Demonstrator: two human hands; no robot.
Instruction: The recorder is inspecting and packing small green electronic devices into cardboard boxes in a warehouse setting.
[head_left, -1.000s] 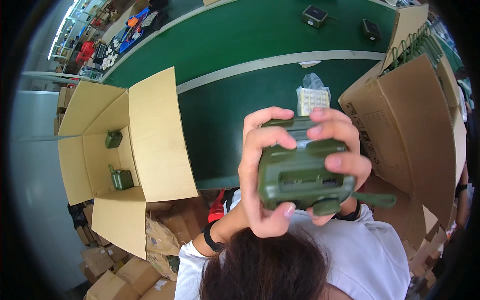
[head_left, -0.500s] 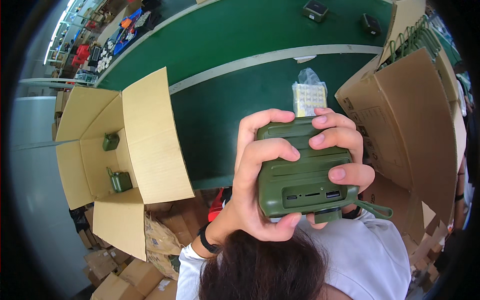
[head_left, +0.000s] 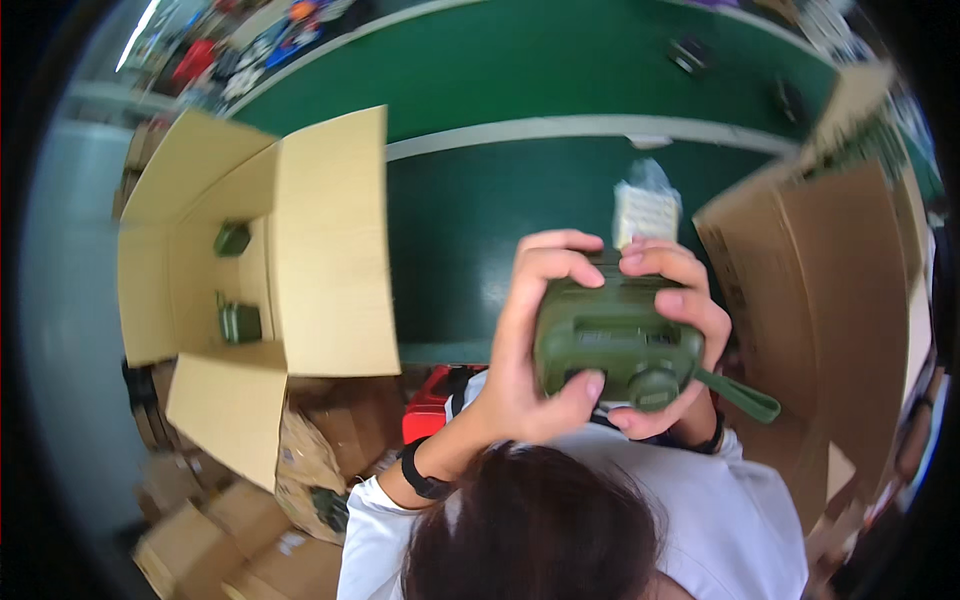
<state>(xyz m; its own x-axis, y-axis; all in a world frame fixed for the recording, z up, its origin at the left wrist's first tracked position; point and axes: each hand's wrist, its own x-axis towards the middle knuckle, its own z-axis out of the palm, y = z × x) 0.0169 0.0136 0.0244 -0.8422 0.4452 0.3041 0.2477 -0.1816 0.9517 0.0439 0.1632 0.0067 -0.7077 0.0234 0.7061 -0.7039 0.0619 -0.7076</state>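
Between both hands I hold a dark green portable speaker (head_left: 625, 310), its port side tilted up with a recessed row of slots and a round knob (head_left: 655, 388). A green strap loop (head_left: 742, 395) hangs off its right side. My left hand (head_left: 530, 330) wraps the left side, fingers over the far edge and thumb pressed on the near face beside the knob. Around the right side curls my right hand (head_left: 695, 305), its fingers on top and thumb underneath near the knob. Just beyond the speaker lies a clear bag with a pale yellow-white sheet (head_left: 648, 212).
An open carton (head_left: 335, 240) on the left holds two green speakers (head_left: 240, 322). On the right stands a tall open carton (head_left: 850, 270) with green strapped items inside. Two dark devices (head_left: 690, 55) lie on the far green surface (head_left: 520, 60). Boxes (head_left: 200, 550) sit low at left.
My hands have turned the speaker so its port side and knob face up more. My left thumb has moved onto that side. The whole view has shifted slightly.
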